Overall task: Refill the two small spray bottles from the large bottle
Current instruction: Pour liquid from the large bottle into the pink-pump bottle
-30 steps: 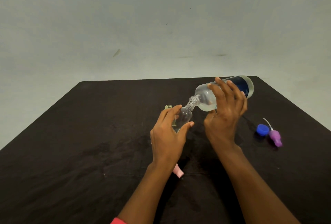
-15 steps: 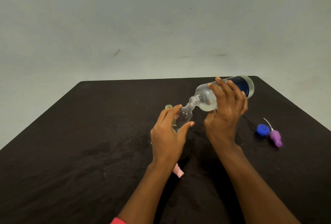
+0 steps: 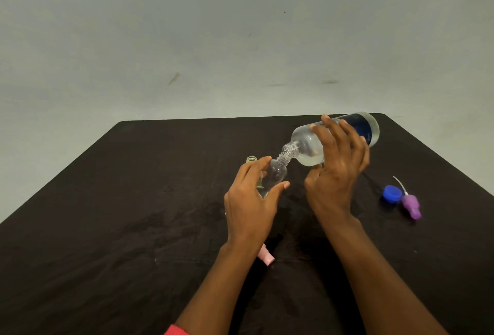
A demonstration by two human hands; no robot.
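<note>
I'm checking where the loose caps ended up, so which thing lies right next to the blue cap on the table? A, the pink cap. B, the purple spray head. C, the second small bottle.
B: the purple spray head lies right beside the blue cap on the right side of the table.

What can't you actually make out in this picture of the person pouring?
All in the head view:
- Small clear bottle: its fill level and base, hidden by the left hand.
- Second small bottle: only its neck shows behind that hand.
- Large bottle: label wording, covered by the right hand.
- Pink piece: mostly under the left wrist.
</note>
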